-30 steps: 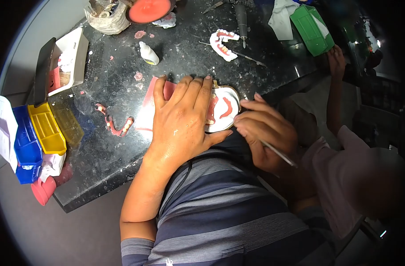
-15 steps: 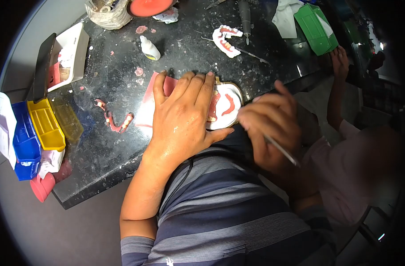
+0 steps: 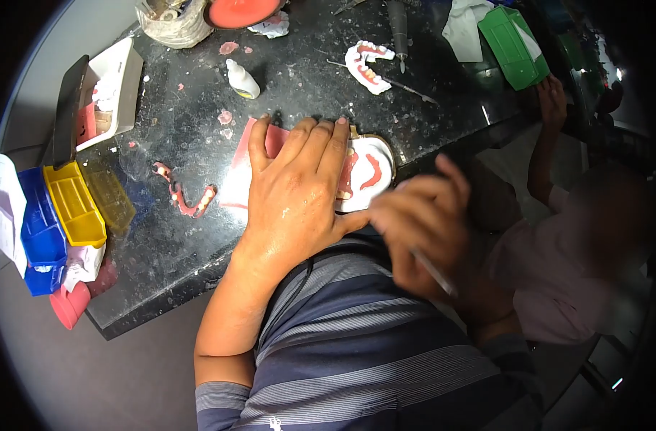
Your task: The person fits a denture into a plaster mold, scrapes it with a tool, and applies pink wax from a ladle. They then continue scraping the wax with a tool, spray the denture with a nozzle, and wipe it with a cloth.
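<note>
My left hand point(image 3: 293, 176) lies across a round dental flask, its fingers reaching over the far side and the thumb along the near rim. White plaster point(image 3: 382, 188) fills the flask, with a curved pink strip point(image 3: 372, 171) and part of a pink denture with teeth point(image 3: 347, 172) showing; the rest is under the hand. A pink wax sheet point(image 3: 236, 188) sticks out beneath my left fingers. Just right of the flask, my right hand point(image 3: 425, 230) is closed around a thin metal hand tool point(image 3: 436, 273). Motion blurs this hand, and the tool's working tip is hidden.
A loose denture point(image 3: 188, 201) lies to the left. Behind are a small white bottle point(image 3: 242, 79), a plaster dental model point(image 3: 367, 66) and a handpiece point(image 3: 398, 32). Yellow point(image 3: 76, 205), blue point(image 3: 42, 223) and green trays point(image 3: 513, 49) flank the bench. Another person's hand point(image 3: 552, 100) is at right.
My right hand has moved left and slightly down with the tool, closer to my left thumb. My left hand has stayed on the flask.
</note>
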The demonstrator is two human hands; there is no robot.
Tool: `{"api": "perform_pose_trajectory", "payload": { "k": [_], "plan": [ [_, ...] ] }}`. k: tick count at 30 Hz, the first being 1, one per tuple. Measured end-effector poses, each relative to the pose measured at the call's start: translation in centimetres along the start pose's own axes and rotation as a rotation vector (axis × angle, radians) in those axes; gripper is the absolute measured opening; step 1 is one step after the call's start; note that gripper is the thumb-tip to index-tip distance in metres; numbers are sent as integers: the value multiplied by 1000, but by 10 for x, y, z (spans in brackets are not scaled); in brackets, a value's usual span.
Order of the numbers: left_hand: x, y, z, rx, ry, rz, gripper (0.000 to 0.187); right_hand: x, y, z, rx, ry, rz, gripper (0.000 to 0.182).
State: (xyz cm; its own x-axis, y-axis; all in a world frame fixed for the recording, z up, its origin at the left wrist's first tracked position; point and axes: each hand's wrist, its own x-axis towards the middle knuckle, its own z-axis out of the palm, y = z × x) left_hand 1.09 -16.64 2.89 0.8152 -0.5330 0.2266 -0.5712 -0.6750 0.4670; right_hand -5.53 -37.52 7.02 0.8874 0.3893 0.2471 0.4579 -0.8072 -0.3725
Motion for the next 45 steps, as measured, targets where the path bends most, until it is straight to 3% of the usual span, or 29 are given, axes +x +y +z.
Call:
{"api": "perform_pose_trajectory", "payload": {
  "k": [2, 4, 6, 8, 12, 18, 20, 22, 23, 27, 34, 45],
  "plan": [
    [-1, 0, 0, 2, -2, 3, 100, -3, -6, 5, 134, 79, -98, 21],
    [-1, 0, 1, -15, -8, -4, 100, 0, -4, -5, 42, 43, 14, 21],
    [1, -2, -2, -20, -6, -5, 101, 0, -4, -1, 148, -31, -52, 18],
    [1, -3, -6, -9, -50, 11, 101, 7, -7, -12, 277, -120, 15, 13],
    [0, -13, -21, -3, -127, 60, 99, 21, 20, -25, 299, 56, 108, 11],
    [-5, -23, -29, -20, -128, 43, 77, 25, 35, -21, 422, 53, 37, 16],
    [-4, -19, -32, -14, -159, 78, 84, 27, 39, -24, 426, 15, 15, 17],
    [0, -4, -34, -226, -133, 14, 98, 27, 41, -22, 454, -31, -36, 15],
    [0, 1, -28, -249, -104, -5, 113, 27, 44, -19, 459, -33, -36, 15],
    [3, 15, 4, -237, 36, -92, 125, 29, 53, -10, 528, -156, -118, 18],
    [2, 9, 16, -368, 102, -141, 130, 43, 56, -12, 476, -223, -230, 24],
    [9, 1, 5, -396, 25, -77, 129, 61, 63, -24, 474, -387, -244, 17]
  ]
}}
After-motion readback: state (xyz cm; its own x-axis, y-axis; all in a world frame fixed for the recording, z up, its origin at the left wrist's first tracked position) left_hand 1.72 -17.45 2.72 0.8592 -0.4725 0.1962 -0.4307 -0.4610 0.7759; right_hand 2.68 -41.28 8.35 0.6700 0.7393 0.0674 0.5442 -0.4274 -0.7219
